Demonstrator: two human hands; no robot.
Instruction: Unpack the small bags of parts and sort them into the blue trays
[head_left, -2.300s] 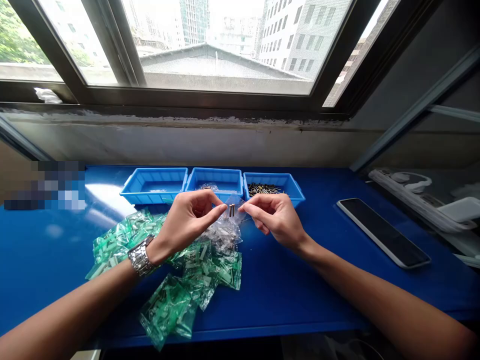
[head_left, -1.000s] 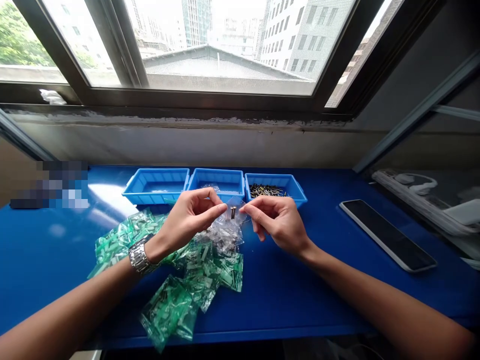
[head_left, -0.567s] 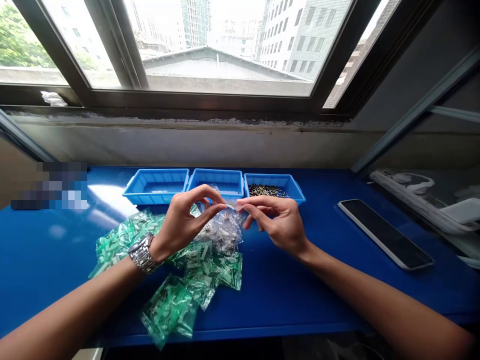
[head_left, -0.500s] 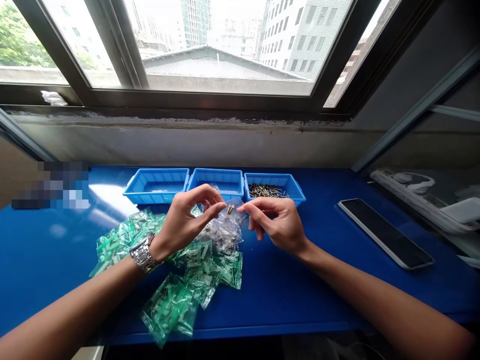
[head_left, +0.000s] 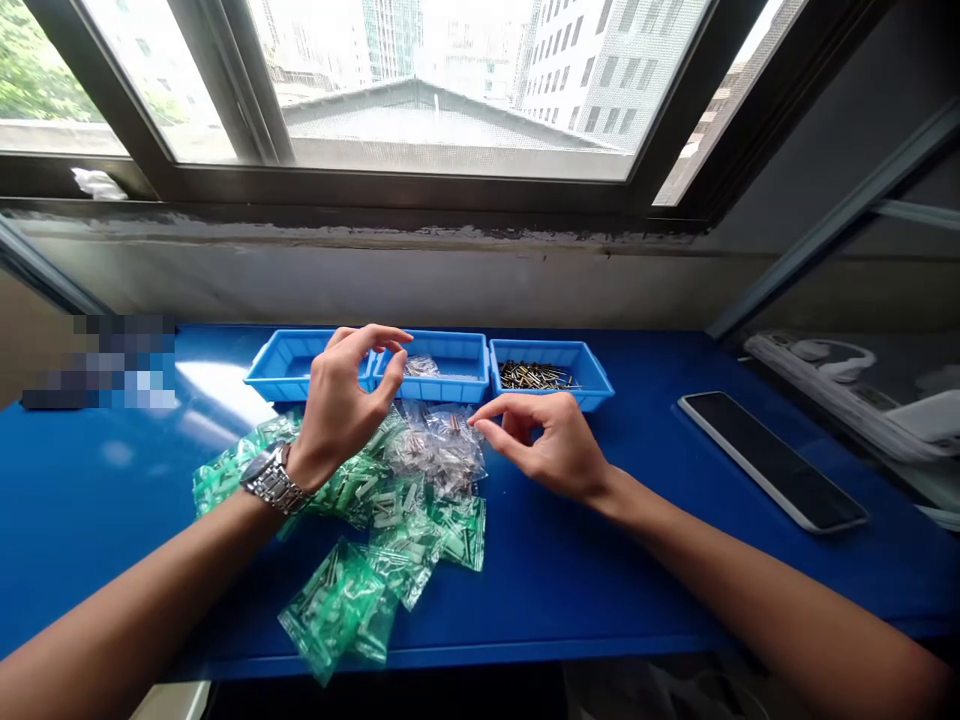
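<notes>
My left hand point(head_left: 345, 395) is raised in front of the left and middle blue bins, thumb and fingers apart with nothing between them. My right hand point(head_left: 547, 440) pinches thumb and forefinger at the right edge of a small clear plastic bag point(head_left: 454, 424) with a few screws in it. That bag hangs over or rests on a pile of similar clear bags point(head_left: 439, 462); I cannot tell which. Green plastic packets point(head_left: 341, 610) holding pale parts lie under and below my left hand.
Three blue bins stand in a row: the left bin point(head_left: 289, 387), the middle bin point(head_left: 461, 388) with clear bags, and the right bin point(head_left: 551, 396) with loose screws point(head_left: 534, 375). A phone point(head_left: 772, 460) lies at the right on the blue table point(head_left: 600, 590). Behind is a window.
My left hand has let go of the small clear bag, opened and moved up and left toward the bins. The bag has shifted slightly down; my right hand stays nearly in place.
</notes>
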